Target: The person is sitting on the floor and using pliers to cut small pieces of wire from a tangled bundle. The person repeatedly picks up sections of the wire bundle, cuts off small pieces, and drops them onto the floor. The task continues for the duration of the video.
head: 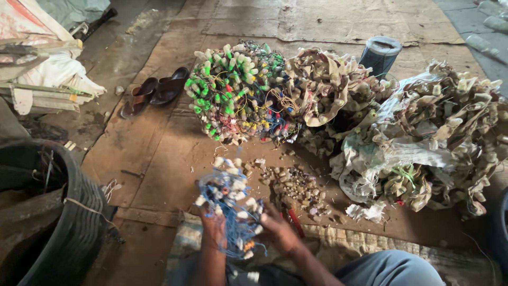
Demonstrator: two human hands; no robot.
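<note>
Both hands work a tangled bundle of blue wire (231,212) studded with small white caps, held low in the view above the brown cardboard sheet (164,159) that covers the floor. The left hand (213,225) closes its grip on the bundle's near-left side, fingers wrapped into the strands. The right hand (279,229) is at the bundle's right edge with fingers curled against the wire; motion blur leaves it unclear whether that grip is fully clamped or only pinching a few strands.

Just beyond the bundle, on the cardboard, lies a scatter of small loose caps (296,188). A red-handled tool (294,221) lies just right of the bundle, touching the right hand's far side. Further beyond the bundle sits a large heap of green, white and red wired sockets (238,90), and right of that a bigger mound of beige strips (423,137) over a torn white sack. Well left of the bundle stand a pair of brown sandals (154,94) and a black tyre (74,222).
</note>
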